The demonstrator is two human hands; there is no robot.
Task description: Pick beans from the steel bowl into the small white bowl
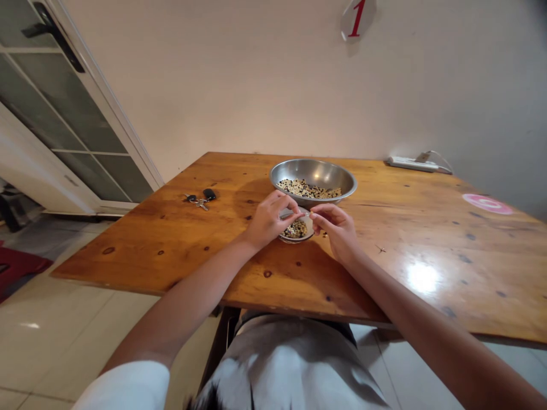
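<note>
My left hand point(276, 213) and right hand point(337, 226), fingertips bunched, nearly meet above the small bowl point(307, 222); whether they grasp anything, I cannot tell.

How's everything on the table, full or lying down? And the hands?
Round silver metal bowl: upright, partly filled with small dark and pale pieces.
Small round pale bowl: upright, partly filled with similar pieces.
Left hand: over the small bowl, fingers pinched.
Right hand: fingers pinched nearby; anything held is too tiny to tell.
Black and silver key bunch: lying down.
Long white power strip: lying flat.
Round pink sticker: flat.
</note>
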